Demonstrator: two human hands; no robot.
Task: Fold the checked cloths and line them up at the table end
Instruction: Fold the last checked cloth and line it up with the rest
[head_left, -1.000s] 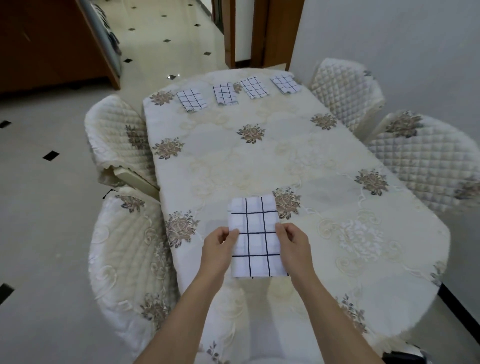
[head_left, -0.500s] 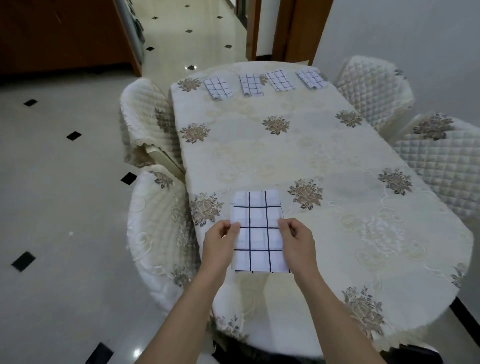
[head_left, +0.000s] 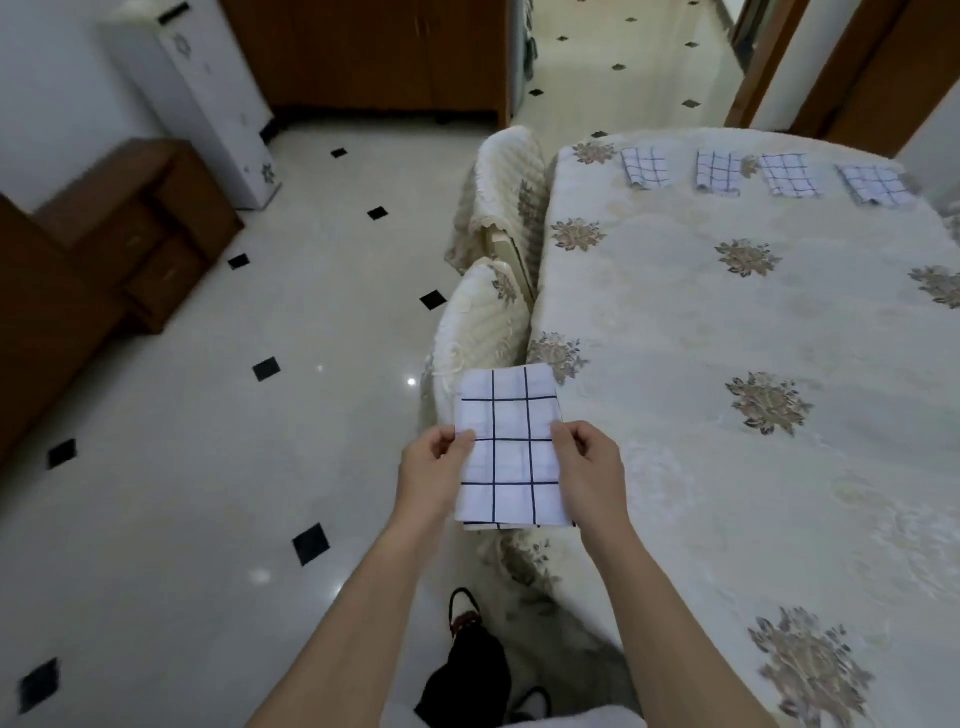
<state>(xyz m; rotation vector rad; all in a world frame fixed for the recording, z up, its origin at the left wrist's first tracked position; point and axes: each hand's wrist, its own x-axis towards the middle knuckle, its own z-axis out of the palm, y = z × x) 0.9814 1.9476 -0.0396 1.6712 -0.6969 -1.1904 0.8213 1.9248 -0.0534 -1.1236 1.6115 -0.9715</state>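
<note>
A folded white cloth with a dark check (head_left: 510, 447) is held up in the air, off the table's left edge. My left hand (head_left: 434, 475) pinches its left side and my right hand (head_left: 589, 470) pinches its right side. Several more folded checked cloths (head_left: 717, 172) lie in a row along the far end of the table (head_left: 727, 332), which wears a cream flowered tablecloth.
Two quilted cream chairs (head_left: 478, 332) stand against the table's left side, just beyond the cloth. The pale tiled floor (head_left: 260, 415) stretches to the left. A brown cabinet (head_left: 130, 234) and a white appliance (head_left: 208, 98) stand by the left wall. My foot (head_left: 465, 616) shows below.
The cloth has been lifted off the near table end, still pinched by both hands. The view has swung left, so the table now lies to the right.
</note>
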